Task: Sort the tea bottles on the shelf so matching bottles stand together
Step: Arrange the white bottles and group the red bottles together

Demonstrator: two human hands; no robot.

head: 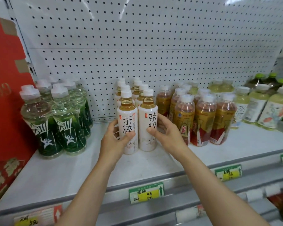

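The two front white-labelled bottles, left (127, 121) and right (147, 121), are gripped by the left hand (115, 137) and right hand (166, 132), apparently to square their rows on the shelf (72, 168).

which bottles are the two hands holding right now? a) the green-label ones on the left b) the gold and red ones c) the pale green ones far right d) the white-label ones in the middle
d: the left hand grips one front white-label bottle and the right hand grips its twin, both upright on the shelf.
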